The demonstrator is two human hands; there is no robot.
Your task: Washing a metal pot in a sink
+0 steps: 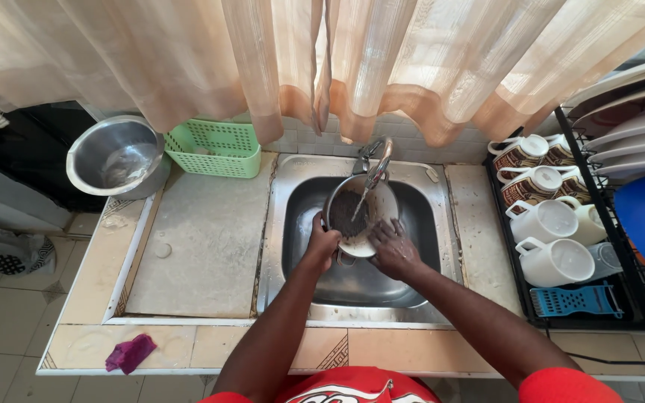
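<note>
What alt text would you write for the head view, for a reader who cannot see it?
Both hands, left hand and right hand, hold a small pot under a running tap in a steel sink. Mugs fill a dish rack at right.

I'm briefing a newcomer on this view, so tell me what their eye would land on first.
The eye goes to the middle: both hands, left hand and right hand, hold a round pot with dark contents under the running tap in the steel sink. Peach curtains hang across the top. At the right, a black rack holds white mugs.
</note>
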